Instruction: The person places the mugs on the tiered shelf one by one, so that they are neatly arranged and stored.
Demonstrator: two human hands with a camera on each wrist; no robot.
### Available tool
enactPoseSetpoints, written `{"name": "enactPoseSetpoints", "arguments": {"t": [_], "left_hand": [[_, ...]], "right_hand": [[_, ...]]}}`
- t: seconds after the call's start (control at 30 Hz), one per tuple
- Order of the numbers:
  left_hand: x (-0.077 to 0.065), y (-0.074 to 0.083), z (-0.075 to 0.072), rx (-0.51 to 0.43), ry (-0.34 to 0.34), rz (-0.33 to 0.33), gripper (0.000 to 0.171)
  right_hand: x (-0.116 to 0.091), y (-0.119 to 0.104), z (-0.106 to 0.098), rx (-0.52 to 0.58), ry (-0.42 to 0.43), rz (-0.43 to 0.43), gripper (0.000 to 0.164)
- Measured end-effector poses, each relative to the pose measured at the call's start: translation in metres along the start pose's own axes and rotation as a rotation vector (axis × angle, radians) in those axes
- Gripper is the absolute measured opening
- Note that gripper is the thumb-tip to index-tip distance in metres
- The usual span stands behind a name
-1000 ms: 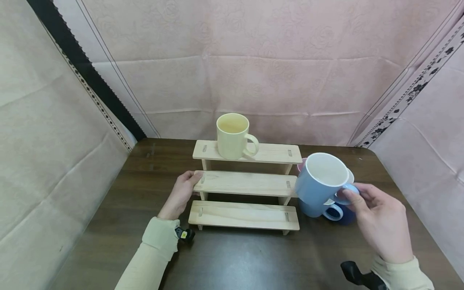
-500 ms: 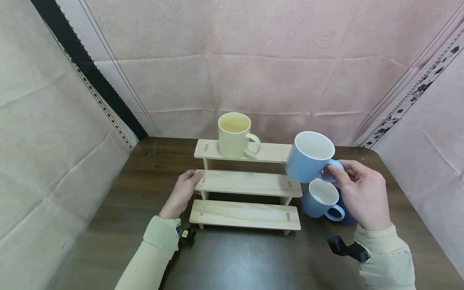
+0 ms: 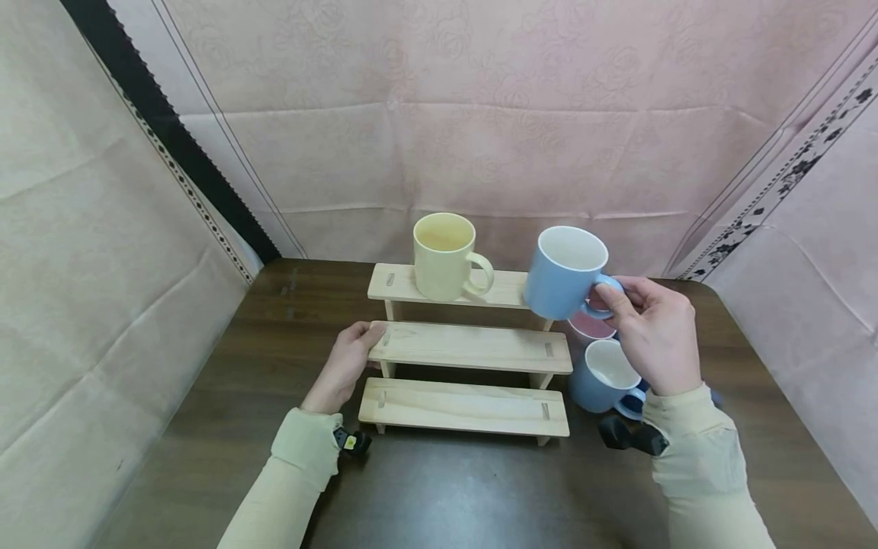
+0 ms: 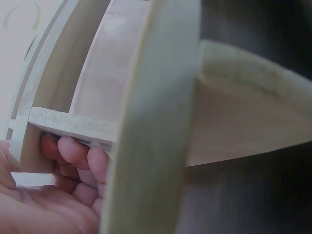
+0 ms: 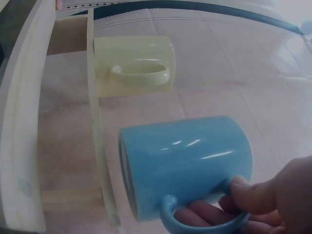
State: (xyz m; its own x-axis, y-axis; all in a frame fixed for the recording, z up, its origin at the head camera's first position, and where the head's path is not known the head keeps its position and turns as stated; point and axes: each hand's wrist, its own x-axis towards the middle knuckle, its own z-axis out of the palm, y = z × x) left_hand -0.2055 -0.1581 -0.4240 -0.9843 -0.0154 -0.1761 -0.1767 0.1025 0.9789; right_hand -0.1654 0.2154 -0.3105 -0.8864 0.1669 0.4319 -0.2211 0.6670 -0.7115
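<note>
My right hand (image 3: 655,332) grips the handle of a light blue mug (image 3: 564,274), fingers through the loop and thumb on top. In the right wrist view that blue mug (image 5: 187,165) hangs a little apart from the top board, at its right end. At the left end of the middle board, my left hand (image 3: 343,366) holds the three-step wooden rack (image 3: 469,347); in the left wrist view its fingers (image 4: 73,152) curl under the wood. A pale yellow mug (image 3: 442,259) stands upright on the top step, left of centre, its handle to the right.
Right of the rack, on the dark wooden table (image 3: 466,496), stand a second blue mug (image 3: 604,377) and a pink-lined mug (image 3: 591,324). A dark blue thing (image 3: 716,398) is mostly hidden behind the right arm. Pale cloth walls (image 3: 480,152) enclose the table.
The right hand has lifted the light blue mug from above the other mugs and carried it left and back, to the right end of the top step. The left hand stays put.
</note>
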Motion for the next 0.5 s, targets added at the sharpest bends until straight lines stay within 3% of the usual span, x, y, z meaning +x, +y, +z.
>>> {"name": "enactPoseSetpoints", "arguments": {"t": [0.5], "left_hand": [[-0.001, 0.001, 0.001, -0.004, 0.007, -0.006, 0.036]], "right_hand": [[0.018, -0.006, 0.028, 0.097, 0.003, -0.022, 0.034]]}}
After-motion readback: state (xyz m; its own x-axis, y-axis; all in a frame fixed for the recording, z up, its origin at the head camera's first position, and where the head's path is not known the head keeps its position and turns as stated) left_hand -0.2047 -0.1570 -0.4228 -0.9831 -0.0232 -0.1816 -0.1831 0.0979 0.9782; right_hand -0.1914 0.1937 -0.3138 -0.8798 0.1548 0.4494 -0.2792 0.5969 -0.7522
